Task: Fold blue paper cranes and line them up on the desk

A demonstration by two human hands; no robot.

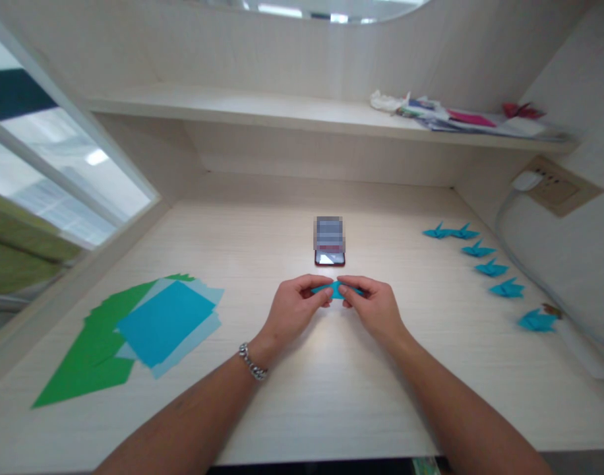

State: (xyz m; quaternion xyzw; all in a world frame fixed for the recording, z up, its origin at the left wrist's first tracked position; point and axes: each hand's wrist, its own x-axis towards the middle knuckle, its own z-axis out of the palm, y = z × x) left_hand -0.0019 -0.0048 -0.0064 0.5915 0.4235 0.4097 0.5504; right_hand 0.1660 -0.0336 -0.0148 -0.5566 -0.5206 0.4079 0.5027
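Between my two hands is a small piece of folded blue paper (337,289), held just above the desk. My left hand (297,302) pinches its left end between thumb and fingers. At the other end, my right hand (374,302) grips the paper the same way. Fingers cover much of it, so its exact folded shape cannot be made out. A phone (330,257) lies on the desk just beyond my hands, its screen mostly blurred out.
Several blue origami cranes (490,267) stand in a line along the right side. Blue paper sheets (167,322) overlap green sheets (101,336) at left. A white cable (502,204) runs from a wall socket (559,186). Papers (460,119) lie on the shelf (262,109).
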